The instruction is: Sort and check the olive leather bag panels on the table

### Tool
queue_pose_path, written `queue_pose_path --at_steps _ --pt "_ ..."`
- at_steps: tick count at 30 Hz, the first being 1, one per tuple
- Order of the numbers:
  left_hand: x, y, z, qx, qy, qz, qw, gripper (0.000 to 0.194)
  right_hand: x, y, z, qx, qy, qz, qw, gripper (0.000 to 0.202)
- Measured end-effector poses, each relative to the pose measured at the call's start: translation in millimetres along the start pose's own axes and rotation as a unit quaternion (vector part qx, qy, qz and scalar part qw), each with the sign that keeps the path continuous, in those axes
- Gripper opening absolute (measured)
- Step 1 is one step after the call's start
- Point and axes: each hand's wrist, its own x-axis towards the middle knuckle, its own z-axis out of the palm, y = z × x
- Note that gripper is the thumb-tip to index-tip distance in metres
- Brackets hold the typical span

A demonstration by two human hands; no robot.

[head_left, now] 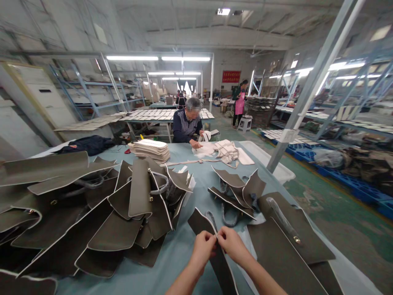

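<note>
Near the table's front edge, my left hand [203, 248] and my right hand [231, 242] meet over a dark grey-brown bag piece [223, 270] with a pale edge. The fingers of each hand are pinched on that edge, the fingertips nearly touching. A wrapped handle [211, 219] shows just beyond them. Right of my hands lies a larger dark bag panel [284, 250] with a plastic-wrapped handle [281, 217] and a gold-coloured fitting. Farther up, several dark pieces with handles [239, 192] lie together.
A large pile of dark bag pieces [104, 229] covers the left of the blue-green table [201, 186]. Across the table a person [187, 125] handles pale pieces beside a stack of pale panels [150, 150]. A metal post [307, 94] rises at the right edge.
</note>
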Motion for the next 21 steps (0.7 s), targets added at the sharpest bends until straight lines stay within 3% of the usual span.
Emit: queue_pose_path --at_steps 16,21 --pt "11 -4 -17.7 0.024 -0.065 -0.095 0.993 0.01 -12 -5 24 -0.149 -0.006 0.004 0.989 0.016" --pt "11 -12 -16.6 0.003 -0.075 -0.115 0.991 0.014 -10 4 27 -0.112 0.009 -0.009 0.994 0.015"
